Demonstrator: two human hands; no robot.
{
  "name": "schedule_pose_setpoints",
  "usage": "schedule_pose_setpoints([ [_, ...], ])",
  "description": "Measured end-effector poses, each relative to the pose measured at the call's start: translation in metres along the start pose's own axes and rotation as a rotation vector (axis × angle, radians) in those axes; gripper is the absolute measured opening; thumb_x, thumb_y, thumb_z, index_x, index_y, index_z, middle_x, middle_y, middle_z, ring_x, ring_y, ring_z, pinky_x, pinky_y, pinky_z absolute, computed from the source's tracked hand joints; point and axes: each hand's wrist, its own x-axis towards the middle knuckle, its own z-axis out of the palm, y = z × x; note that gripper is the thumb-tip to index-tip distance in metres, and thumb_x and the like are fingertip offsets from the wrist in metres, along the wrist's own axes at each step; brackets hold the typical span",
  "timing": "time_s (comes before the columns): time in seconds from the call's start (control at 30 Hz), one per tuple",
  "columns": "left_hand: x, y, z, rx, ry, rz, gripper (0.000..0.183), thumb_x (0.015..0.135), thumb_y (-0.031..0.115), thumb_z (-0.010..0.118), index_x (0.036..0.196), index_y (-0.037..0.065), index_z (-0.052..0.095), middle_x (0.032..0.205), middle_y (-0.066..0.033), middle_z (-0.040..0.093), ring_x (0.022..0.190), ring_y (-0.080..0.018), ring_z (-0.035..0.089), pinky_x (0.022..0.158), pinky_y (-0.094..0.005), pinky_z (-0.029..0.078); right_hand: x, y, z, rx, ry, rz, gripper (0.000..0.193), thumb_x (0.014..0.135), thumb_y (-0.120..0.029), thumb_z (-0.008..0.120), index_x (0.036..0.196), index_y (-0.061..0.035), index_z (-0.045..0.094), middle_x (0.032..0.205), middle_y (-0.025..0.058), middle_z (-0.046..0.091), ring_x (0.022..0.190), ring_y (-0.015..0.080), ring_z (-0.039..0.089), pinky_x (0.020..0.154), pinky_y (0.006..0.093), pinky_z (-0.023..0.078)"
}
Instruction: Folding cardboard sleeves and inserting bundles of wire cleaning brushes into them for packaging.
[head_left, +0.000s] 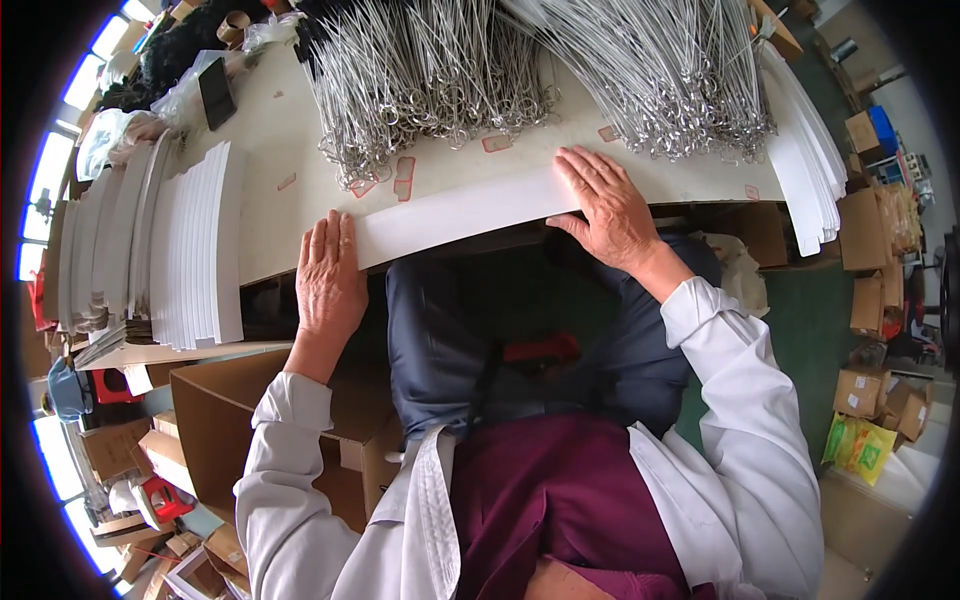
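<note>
A long white strip [455, 220], like folded card, lies along the front edge of the table before me. My left hand [332, 280] rests on its left end, fingers stretched out flat and pointing away from me. On the right end lies my right hand [605, 215], its fingers straight and its thumb spread toward the table edge. Neither hand is closed around the strip. Beyond it are two heaps of thin metal rods with ring ends, one in the middle [430, 90] and one at the right [670, 80].
Upright white strips [195, 245] stand in rows at the left, and more strips [805, 150] lie at the right edge. A dark phone [216, 93] and plastic bags sit at the back left. An open cardboard box [225, 410] stands below my left arm. Small red-bordered labels dot the table.
</note>
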Motion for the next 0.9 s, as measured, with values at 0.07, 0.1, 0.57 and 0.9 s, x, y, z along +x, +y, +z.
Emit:
schedule_pose_setpoints([
  [0.07, 0.004, 0.007, -0.012, 0.038, -0.027, 0.010, 0.062, 0.078, 0.004, 0.069, 0.135, -0.011, 0.050, 0.138, -0.0294, 0.054, 0.130, -0.0424, 0.051, 0.115, -0.0496, 0.037, -0.001, 0.004, 0.000, 0.067, 0.039, -0.071, 0.061, 0.089, -0.031, 0.074, 0.138, 0.0009, 0.057, 0.139, 0.0142, 0.059, 0.133, 0.0301, 0.052, 0.116, 0.0437, 0.038],
  [0.1, 0.004, 0.010, -0.020, 0.078, -0.063, 0.017, 0.057, 0.079, 0.005, 0.068, 0.131, -0.012, 0.053, 0.133, -0.0293, 0.057, 0.126, -0.0418, 0.053, 0.112, -0.0491, 0.039, -0.002, 0.003, -0.001, 0.071, 0.042, -0.074, 0.061, 0.089, -0.031, 0.074, 0.138, 0.0009, 0.057, 0.139, 0.0142, 0.059, 0.133, 0.0301, 0.052, 0.116, 0.0437, 0.038],
  [0.57, 0.032, 0.094, -0.041, -0.813, -0.477, -0.121, 0.059, 0.080, 0.030, 0.082, 0.120, -0.003, 0.056, 0.095, -0.0243, 0.071, 0.091, -0.0421, 0.070, 0.081, -0.0467, 0.056, 0.008, -0.087, -0.011, 0.374, 0.105, -0.242, 0.041, 0.087, -0.022, 0.073, 0.123, -0.0025, 0.067, 0.124, 0.0134, 0.065, 0.121, 0.0298, 0.059, 0.106, 0.0446, 0.046],
  [0.9, 0.005, 0.124, -0.025, -0.786, -0.264, -0.330, 0.059, 0.076, 0.029, 0.088, 0.115, 0.001, 0.054, 0.095, -0.0227, 0.069, 0.086, -0.0401, 0.070, 0.074, -0.0440, 0.057, -0.025, -0.103, -0.004, 0.555, 0.286, 0.110, 0.041, 0.085, -0.012, 0.081, 0.121, 0.0021, 0.067, 0.095, 0.0128, 0.070, 0.080, 0.0284, 0.069, 0.070, 0.0368, 0.057],
])
